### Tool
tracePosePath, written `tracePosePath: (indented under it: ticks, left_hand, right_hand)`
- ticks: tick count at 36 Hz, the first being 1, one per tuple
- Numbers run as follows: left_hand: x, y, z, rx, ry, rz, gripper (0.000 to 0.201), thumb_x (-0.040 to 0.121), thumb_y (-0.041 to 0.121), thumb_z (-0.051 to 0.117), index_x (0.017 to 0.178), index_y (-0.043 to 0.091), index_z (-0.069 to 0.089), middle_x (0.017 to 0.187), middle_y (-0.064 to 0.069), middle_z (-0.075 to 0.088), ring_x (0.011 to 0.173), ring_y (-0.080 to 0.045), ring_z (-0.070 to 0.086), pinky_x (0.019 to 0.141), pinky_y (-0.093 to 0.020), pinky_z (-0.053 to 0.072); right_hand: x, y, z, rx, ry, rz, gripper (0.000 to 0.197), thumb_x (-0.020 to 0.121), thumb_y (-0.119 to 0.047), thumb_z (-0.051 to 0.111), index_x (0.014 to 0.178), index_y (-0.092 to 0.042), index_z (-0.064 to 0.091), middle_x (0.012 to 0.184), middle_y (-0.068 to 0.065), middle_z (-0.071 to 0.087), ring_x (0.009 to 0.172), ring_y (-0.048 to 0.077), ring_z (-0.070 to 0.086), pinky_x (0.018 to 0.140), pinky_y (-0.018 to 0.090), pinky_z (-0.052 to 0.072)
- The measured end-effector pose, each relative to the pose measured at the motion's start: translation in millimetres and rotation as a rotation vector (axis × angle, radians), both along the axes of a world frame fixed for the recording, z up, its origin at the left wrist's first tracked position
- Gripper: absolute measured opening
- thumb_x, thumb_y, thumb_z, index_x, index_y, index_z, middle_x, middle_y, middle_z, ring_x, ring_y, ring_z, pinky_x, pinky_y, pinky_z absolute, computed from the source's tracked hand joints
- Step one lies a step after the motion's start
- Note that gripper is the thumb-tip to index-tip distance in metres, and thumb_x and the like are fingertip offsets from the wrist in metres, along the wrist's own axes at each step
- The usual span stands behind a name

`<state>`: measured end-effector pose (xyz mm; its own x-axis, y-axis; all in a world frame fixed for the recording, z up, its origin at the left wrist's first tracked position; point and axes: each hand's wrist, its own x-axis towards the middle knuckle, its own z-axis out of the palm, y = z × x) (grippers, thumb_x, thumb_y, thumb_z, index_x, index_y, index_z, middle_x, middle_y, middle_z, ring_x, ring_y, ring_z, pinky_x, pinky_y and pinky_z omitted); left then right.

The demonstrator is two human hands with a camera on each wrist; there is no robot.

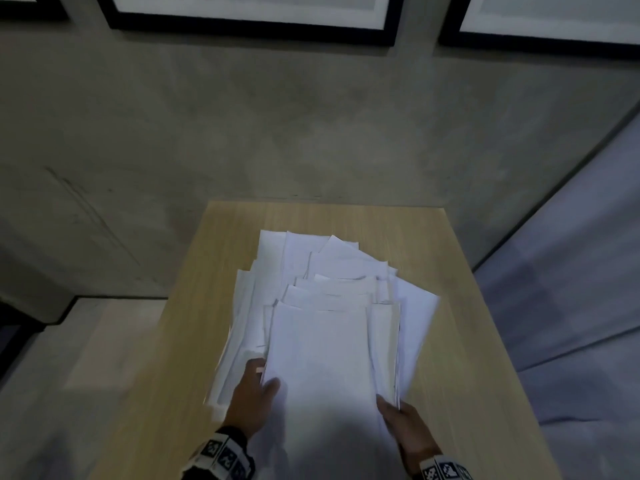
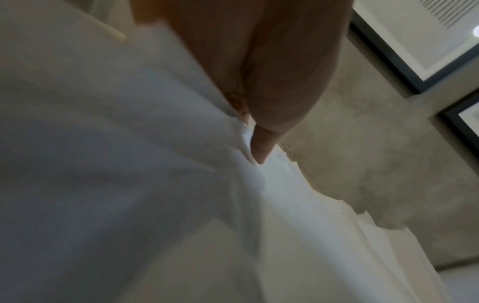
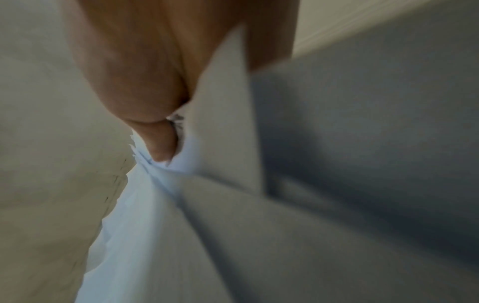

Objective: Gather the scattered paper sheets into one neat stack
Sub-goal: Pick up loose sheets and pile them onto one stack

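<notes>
Holding the paper sheets (image 1: 325, 341) from both near corners on the desk (image 1: 450, 341): left hand (image 1: 251, 396) pinching the left edge, thumb on top; right hand (image 1: 403, 422) gripping the right edge. Lying fanned, long axis running straight away from both hands toward the far desk edge, far ends splayed and uneven. Likely needing squeezing inward from both sides, neither hand nearer.

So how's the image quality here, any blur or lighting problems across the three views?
Head view: dim, edges bowed by the wide lens, paper sheets slightly overexposed, table readable. Left wrist view: heavily blurred, left hand close and soft. Right wrist view: smeared too, right hand fills the top.
</notes>
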<state>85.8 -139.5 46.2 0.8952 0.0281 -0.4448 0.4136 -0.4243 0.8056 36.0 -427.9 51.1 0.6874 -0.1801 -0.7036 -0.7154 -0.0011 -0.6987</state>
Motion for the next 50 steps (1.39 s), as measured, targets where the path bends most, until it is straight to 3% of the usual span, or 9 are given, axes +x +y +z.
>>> tracePosePath:
  ticks: [4, 9, 17, 21, 29, 34, 40, 45, 50]
  left_hand:
    - [-5.3, -20.6, 6.3, 0.046, -0.064, -0.054, 0.123, 0.052, 0.097, 0.029, 0.141, 0.012, 0.040, 0.134, 0.005, 0.048, 0.123, -0.014, 0.047, 0.104, -0.029, 0.033]
    - [-7.4, -43.1, 12.6, 0.141, -0.065, -0.157, 0.060, 0.096, 0.028, 0.050, 0.146, 0.002, 0.029, 0.151, -0.013, 0.037, 0.139, -0.026, 0.037, 0.113, -0.027, 0.023]
    - [13.0, -47.1, 20.7, 0.193, -0.232, 0.057, 0.031, 0.097, 0.036, 0.046, 0.068, 0.024, 0.053, 0.070, 0.002, 0.061, 0.069, -0.016, 0.057, 0.070, -0.028, 0.043]
    - [49.1, -42.7, 16.5, 0.366, -0.256, 0.056, 0.021, 0.095, 0.019, 0.050, 0.105, 0.008, 0.064, 0.095, -0.006, 0.061, 0.093, -0.024, 0.060, 0.081, -0.028, 0.045]
    - [129.3, -60.7, 18.1, 0.508, -0.084, -0.100, 0.065, 0.089, 0.040, 0.057, 0.140, 0.004, 0.040, 0.140, -0.020, 0.046, 0.128, -0.037, 0.042, 0.103, -0.045, 0.041]
    - [151.0, -79.6, 10.0, 0.564, 0.112, -0.133, 0.103, 0.075, 0.065, 0.061, 0.149, 0.009, 0.018, 0.155, -0.020, 0.020, 0.140, -0.040, 0.024, 0.109, -0.053, 0.032]
    - [154.1, -92.6, -2.3, 0.748, 0.178, -0.195, 0.129, 0.059, 0.076, 0.066, 0.152, 0.015, 0.001, 0.159, -0.019, 0.008, 0.144, -0.040, 0.015, 0.111, -0.058, 0.022]
    - [154.8, -102.6, -1.0, 0.805, 0.130, -0.164, 0.135, 0.062, 0.063, 0.075, 0.151, 0.005, -0.010, 0.156, -0.020, 0.015, 0.141, -0.038, 0.024, 0.108, -0.051, 0.032]
    - [164.1, -90.5, 1.7, 0.569, 0.183, -0.125, 0.107, 0.076, 0.035, 0.077, 0.151, 0.007, 0.008, 0.154, -0.019, 0.030, 0.138, -0.034, 0.037, 0.108, -0.043, 0.038]
  right_hand:
    - [7.3, 4.5, 4.0, -0.039, 0.069, 0.077, 0.058, 0.076, -0.062, 0.058, 0.109, -0.015, 0.064, 0.108, 0.002, 0.069, 0.098, 0.018, 0.065, 0.092, 0.028, 0.045]
    - [10.7, 4.5, 9.5, -0.101, -0.048, 0.196, 0.030, 0.071, -0.020, 0.080, 0.097, -0.010, 0.070, 0.089, 0.004, 0.075, 0.085, 0.018, 0.071, 0.064, 0.016, 0.052]
    - [-0.2, -35.3, 5.3, -0.176, -0.031, 0.046, 0.025, 0.067, -0.019, 0.081, 0.069, 0.004, 0.071, 0.058, 0.018, 0.066, 0.057, 0.024, 0.060, 0.057, 0.026, 0.043]
    - [-8.1, -62.0, 12.2, -0.121, -0.021, 0.028, 0.062, 0.053, -0.039, 0.088, 0.082, 0.013, 0.070, 0.069, 0.034, 0.066, 0.060, 0.035, 0.062, 0.062, 0.037, 0.045]
    - [-12.6, -78.1, 34.4, -0.170, -0.107, -0.078, 0.013, 0.080, -0.002, 0.069, 0.068, -0.006, 0.074, 0.071, 0.021, 0.074, 0.093, 0.046, 0.063, 0.073, 0.037, 0.054]
    - [-21.9, -83.8, 7.5, -0.162, -0.057, -0.117, 0.082, 0.019, -0.063, 0.085, 0.061, 0.005, 0.068, 0.070, 0.039, 0.063, 0.070, 0.041, 0.065, 0.070, 0.046, 0.050]
    - [-22.6, -85.4, 5.3, -0.179, 0.012, -0.144, 0.084, 0.024, -0.065, 0.083, 0.063, 0.007, 0.064, 0.068, 0.029, 0.065, 0.066, 0.033, 0.063, 0.076, 0.038, 0.048]
    - [-17.0, -75.3, 19.5, -0.194, -0.001, -0.119, 0.005, 0.077, -0.014, 0.073, 0.080, -0.013, 0.070, 0.094, 0.023, 0.070, 0.095, 0.037, 0.064, 0.094, 0.049, 0.047]
    - [-18.2, -73.8, 14.1, -0.193, -0.010, -0.107, 0.018, 0.081, -0.010, 0.069, 0.098, -0.004, 0.068, 0.082, 0.009, 0.069, 0.089, 0.033, 0.062, 0.087, 0.040, 0.045]
